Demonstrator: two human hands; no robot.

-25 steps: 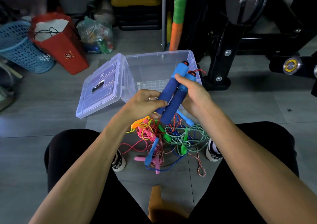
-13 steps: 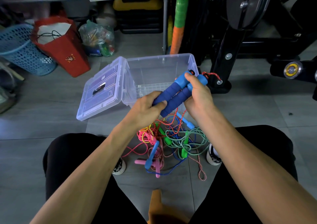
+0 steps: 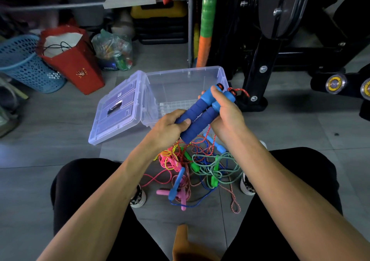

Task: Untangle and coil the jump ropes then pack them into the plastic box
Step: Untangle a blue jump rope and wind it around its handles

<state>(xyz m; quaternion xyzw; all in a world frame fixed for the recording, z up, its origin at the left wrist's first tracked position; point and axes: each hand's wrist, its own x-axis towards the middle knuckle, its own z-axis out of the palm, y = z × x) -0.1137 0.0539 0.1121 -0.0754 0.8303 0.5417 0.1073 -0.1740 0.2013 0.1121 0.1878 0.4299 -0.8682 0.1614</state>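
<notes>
Two blue foam jump-rope handles [image 3: 200, 116] lie side by side, slanting up to the right over the near edge of the clear plastic box [image 3: 221, 74]. My left hand [image 3: 170, 126] grips their lower ends. My right hand [image 3: 226, 112] grips their upper ends, where a red-and-white rope [image 3: 241, 91] comes out. That rope hangs down into a tangled pile of jump ropes [image 3: 200, 168] on the floor between my feet: pink, yellow, green, blue and red-white cords with several coloured handles. The box stands open and looks empty, its lid [image 3: 118, 110] folded out to the left.
A red paper bag [image 3: 76, 64], a blue mesh basket [image 3: 22, 64] and a clear bag of items [image 3: 114, 50] stand at the back left. A black exercise machine [image 3: 280, 40] fills the back right. An orange object [image 3: 186, 244] sits between my knees.
Both hands have tilted the blue handles from near upright to a flatter slant and carried them slightly right. The pile on the floor has not moved.
</notes>
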